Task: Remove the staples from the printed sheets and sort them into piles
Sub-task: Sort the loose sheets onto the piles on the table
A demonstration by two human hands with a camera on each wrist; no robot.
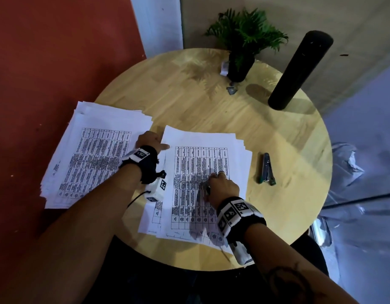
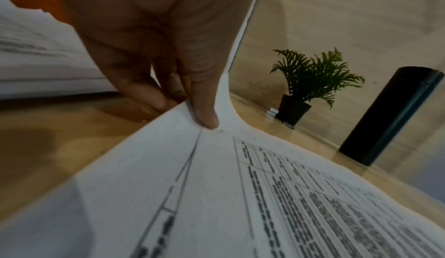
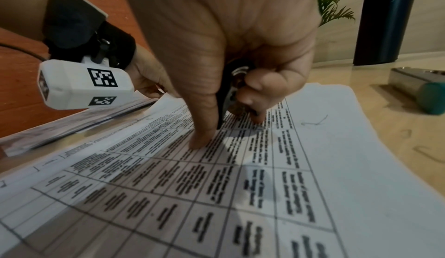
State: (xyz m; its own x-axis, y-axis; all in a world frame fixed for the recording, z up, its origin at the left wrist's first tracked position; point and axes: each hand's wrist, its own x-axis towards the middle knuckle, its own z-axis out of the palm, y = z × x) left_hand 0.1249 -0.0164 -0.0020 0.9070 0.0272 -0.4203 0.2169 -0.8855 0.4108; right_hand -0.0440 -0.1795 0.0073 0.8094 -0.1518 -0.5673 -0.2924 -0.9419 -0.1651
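Two piles of printed table sheets lie on the round wooden table (image 1: 211,106): a thick left pile (image 1: 90,154) and a middle pile (image 1: 200,183). My left hand (image 1: 155,142) pinches the far left corner of the middle pile's top sheet (image 2: 240,195); in the left wrist view that corner curls up between thumb and fingers (image 2: 204,117). My right hand (image 1: 219,179) rests on the middle pile with its fingers curled round a black staple remover (image 3: 228,90), and its thumb (image 3: 199,142) presses the page. Bent loose staples (image 3: 313,122) lie on the sheet edge and table.
A metal stapler (image 1: 266,170) with green ends lies right of the middle pile. At the far side stand a potted fern (image 1: 242,44), a tall black cylinder (image 1: 299,69), a small white box (image 1: 224,68) and a small metal piece (image 1: 232,89). The left pile overhangs the table edge.
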